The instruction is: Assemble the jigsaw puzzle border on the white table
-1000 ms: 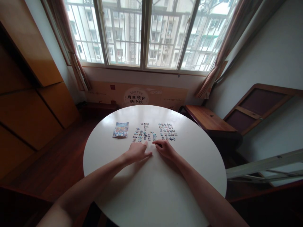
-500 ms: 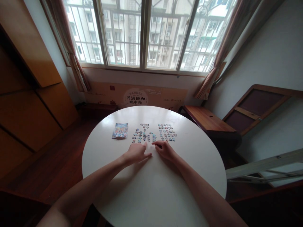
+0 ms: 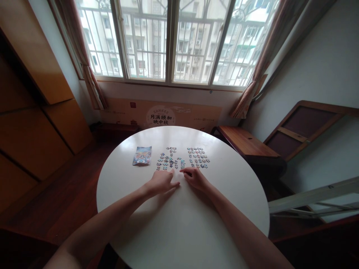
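Small jigsaw pieces (image 3: 169, 161) lie loosely grouped in the middle of the round white table (image 3: 179, 224). More jigsaw pieces (image 3: 198, 157) sit to the right in rough rows. My left hand (image 3: 162, 181) rests just in front of the left group, its thumb and index finger spread apart with nothing seen between them. Close beside it, my right hand (image 3: 195, 177) has its fingers curled in, the fingertips at the near edge of the pieces. Whatever those fingertips hold, if anything, is too small to make out. A colourful picture sheet (image 3: 142, 155) lies left of the pieces.
Beyond the table stand a low wall with a printed banner (image 3: 161, 115) and a barred window (image 3: 168, 41). A wooden bench (image 3: 246, 141) is at the right, near a leaning wooden frame (image 3: 305, 125). Orange cabinets (image 3: 60, 123) line the left side.
The camera view has shifted very slightly. Both hands and the pieces keep the same places on the table.
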Available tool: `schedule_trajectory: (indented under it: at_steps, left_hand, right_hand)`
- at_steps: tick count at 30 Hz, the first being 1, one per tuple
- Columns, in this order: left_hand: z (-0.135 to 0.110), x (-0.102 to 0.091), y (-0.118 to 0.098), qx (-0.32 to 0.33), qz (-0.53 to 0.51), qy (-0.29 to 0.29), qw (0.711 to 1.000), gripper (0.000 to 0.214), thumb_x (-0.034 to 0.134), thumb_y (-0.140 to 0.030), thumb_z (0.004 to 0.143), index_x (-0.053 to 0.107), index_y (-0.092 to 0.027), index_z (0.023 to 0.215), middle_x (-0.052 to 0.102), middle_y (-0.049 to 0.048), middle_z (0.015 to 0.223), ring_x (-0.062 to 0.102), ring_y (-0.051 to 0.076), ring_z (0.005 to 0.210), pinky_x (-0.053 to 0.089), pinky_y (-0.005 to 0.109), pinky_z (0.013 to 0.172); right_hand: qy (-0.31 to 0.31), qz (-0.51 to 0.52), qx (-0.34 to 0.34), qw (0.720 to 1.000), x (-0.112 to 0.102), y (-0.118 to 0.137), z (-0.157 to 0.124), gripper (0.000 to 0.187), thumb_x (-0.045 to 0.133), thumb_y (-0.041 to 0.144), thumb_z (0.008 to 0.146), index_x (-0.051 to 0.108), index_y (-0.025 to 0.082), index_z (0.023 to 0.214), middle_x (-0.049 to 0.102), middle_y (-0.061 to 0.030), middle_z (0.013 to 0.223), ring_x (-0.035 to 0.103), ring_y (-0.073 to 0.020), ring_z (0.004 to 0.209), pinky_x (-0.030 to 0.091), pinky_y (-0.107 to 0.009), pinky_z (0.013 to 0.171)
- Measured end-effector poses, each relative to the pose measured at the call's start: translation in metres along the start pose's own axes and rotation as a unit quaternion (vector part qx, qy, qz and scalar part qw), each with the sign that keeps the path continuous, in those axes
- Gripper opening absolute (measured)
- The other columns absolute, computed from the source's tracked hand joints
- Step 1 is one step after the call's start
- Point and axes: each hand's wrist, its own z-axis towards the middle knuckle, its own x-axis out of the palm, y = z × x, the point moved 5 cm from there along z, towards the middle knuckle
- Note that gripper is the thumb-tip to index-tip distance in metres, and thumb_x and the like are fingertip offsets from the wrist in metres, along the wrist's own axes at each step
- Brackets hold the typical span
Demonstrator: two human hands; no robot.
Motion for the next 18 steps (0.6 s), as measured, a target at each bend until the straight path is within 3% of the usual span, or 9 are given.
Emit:
schedule_trajectory:
  at_steps: [14, 18]
  left_hand:
    - [0.0026, 0.0037, 0.0025, 0.004, 0.004, -0.008, 1.000, 0.065, 0.043, -0.063, 0.085, 0.048, -0.017, 0.131, 0.071, 0.0133, 0.097, 0.066, 0.032, 0.094, 0.048, 0.036, 0.074]
    - [0.0018, 0.0028, 0.0021, -0.002, -0.004, -0.001, 1.000, 0.064, 0.043, -0.063, 0.085, 0.048, -0.018, 0.129, 0.071, 0.0128, 0.098, 0.065, 0.032, 0.094, 0.048, 0.035, 0.075]
  right_hand:
    - [0.006, 0.006, 0.001, 1.000, 0.0009, -0.0021, -0.0006, 0.032, 0.050, 0.009, 0.077, 0.075, 0.017, 0.095, 0.075, -0.0073, 0.093, 0.069, -0.0191, 0.082, 0.051, -0.028, 0.079]
    - [0.007, 0.003, 0.011, 1.000, 0.0007, -0.0017, 0.0002, 0.032, 0.051, 0.008, 0.077, 0.075, 0.016, 0.098, 0.075, -0.0065, 0.087, 0.067, -0.0164, 0.073, 0.049, -0.026, 0.072]
